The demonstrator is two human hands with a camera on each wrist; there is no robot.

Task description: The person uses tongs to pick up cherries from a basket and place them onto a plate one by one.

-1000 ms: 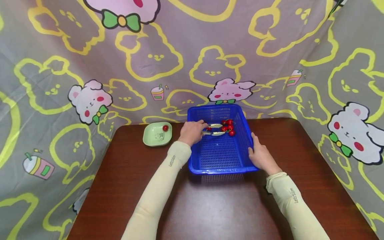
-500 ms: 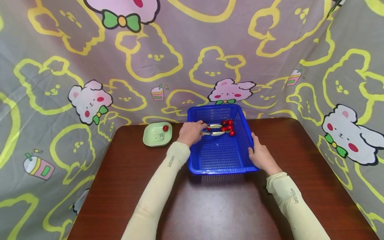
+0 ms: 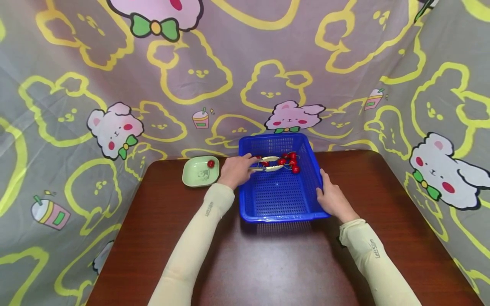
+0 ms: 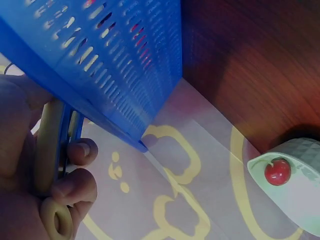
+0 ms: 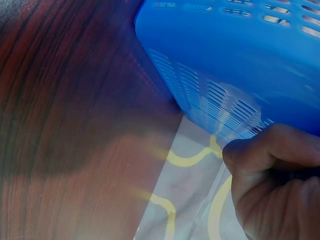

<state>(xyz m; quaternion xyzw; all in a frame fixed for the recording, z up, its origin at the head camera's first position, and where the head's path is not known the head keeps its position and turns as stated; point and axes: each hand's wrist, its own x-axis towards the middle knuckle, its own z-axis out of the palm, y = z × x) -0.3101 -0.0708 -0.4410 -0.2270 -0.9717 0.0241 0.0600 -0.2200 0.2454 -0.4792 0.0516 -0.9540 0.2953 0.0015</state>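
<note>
My left hand (image 3: 235, 171) grips a pair of cream-tipped tongs (image 3: 272, 168) over the left rim of the blue basket (image 3: 281, 216). In the left wrist view, fingers curl round the tongs' handle (image 4: 48, 145), close to the basket wall (image 4: 125, 75). Inside the basket, the tongs' tips stand apart, with a red cherry (image 3: 281, 161) at their ends. Several more cherries (image 3: 295, 169) lie just right of it, and a few show behind the tongs. My right hand (image 3: 337, 199) holds the basket's right rim, thumb toward the inside; the right wrist view shows this hand (image 5: 280, 180) against the wall.
A pale green dish (image 3: 191, 176) with one cherry (image 3: 211, 163) stands left of the basket on the dark wooden table (image 3: 160, 238). A patterned cloth (image 3: 229, 97) hangs behind the table and along both sides.
My left hand and the tongs have shifted left and slightly up. The cherry at the tips has moved a little left, away from the bunch. My right hand and the basket stay put.
</note>
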